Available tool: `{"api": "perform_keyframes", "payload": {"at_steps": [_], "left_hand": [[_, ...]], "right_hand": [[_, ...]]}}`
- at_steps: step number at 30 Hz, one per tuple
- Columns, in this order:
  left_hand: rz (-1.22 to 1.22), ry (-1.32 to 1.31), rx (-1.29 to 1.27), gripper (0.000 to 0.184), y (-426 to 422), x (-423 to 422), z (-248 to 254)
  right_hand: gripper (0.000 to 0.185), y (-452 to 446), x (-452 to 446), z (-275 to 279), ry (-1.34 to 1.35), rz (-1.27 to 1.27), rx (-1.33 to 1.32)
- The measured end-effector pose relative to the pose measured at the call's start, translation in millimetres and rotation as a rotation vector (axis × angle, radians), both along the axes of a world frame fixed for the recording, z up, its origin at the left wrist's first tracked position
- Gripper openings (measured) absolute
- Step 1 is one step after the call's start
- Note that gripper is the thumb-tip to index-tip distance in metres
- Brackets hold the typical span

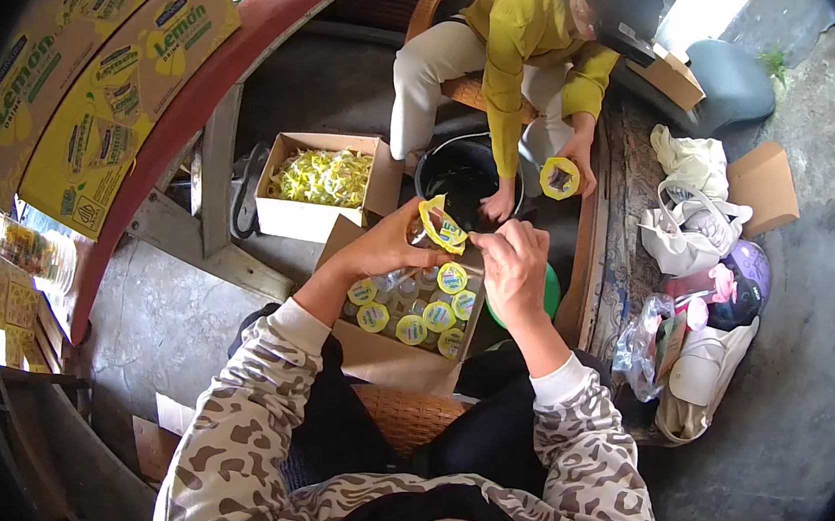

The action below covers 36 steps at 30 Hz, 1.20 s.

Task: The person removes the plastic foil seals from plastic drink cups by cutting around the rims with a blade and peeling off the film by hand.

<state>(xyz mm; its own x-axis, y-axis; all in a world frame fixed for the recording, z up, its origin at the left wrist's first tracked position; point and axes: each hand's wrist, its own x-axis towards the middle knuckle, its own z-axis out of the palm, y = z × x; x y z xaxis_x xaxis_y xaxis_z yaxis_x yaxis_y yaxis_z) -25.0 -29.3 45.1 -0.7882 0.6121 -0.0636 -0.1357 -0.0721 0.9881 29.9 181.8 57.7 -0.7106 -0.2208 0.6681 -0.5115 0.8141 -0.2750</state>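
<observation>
My left hand [387, 246] is wrapped around a clear plastic drink cup, tilted so that its yellow printed film lid [445, 231] faces up and to the right. The fingers of my right hand [519, 275] are pinched together at the right edge of that lid. Part of the lid edge stands up and looks crinkled. Below both hands, between my knees, an open cardboard box [393, 361] holds several cups, many with yellow printed lids [412, 330]. My left palm hides most of the held cup's body.
Across from me, a seated person in a yellow top [505, 28] has one hand in a black bucket [436, 177] and a yellow-lidded cup [559, 178] in the other. A box [276, 215] of yellow strips stands left. Bags [702, 228] lie right; lemon-drink cartons [131, 102] stand upper left.
</observation>
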Motion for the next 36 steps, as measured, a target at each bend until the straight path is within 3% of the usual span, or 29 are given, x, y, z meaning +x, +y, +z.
{"api": "perform_keyframes", "payload": {"at_steps": [4,6,8,26,29,34,36], "left_hand": [[-0.057,0.152,-0.116,0.055,-5,-8,-2],[-0.088,-0.050,-0.217,0.059,-7,-5,9],[-0.065,-0.026,-0.220,0.057,-9,-2,8],[-0.198,-0.182,-0.143,0.047,-7,-3,-4],[-0.142,-0.012,-0.126,0.048,-2,-3,-8],[-0.024,0.152,-0.084,0.048,1,-7,-9],[0.007,0.220,-0.097,0.046,-1,-9,-8]], "right_hand": [[0.013,0,4,0,0.070,-0.012,0.145],[0.013,-1,3,-8,0.071,-0.005,0.171],[0.020,-3,3,-14,0.077,0.006,0.226],[0.015,-3,6,-6,-0.002,0.003,0.065],[0.012,3,-2,-13,-0.230,-0.061,-0.242],[0.009,9,-2,-8,-0.226,-0.082,-0.264],[0.009,8,1,-1,-0.100,-0.060,-0.133]]}}
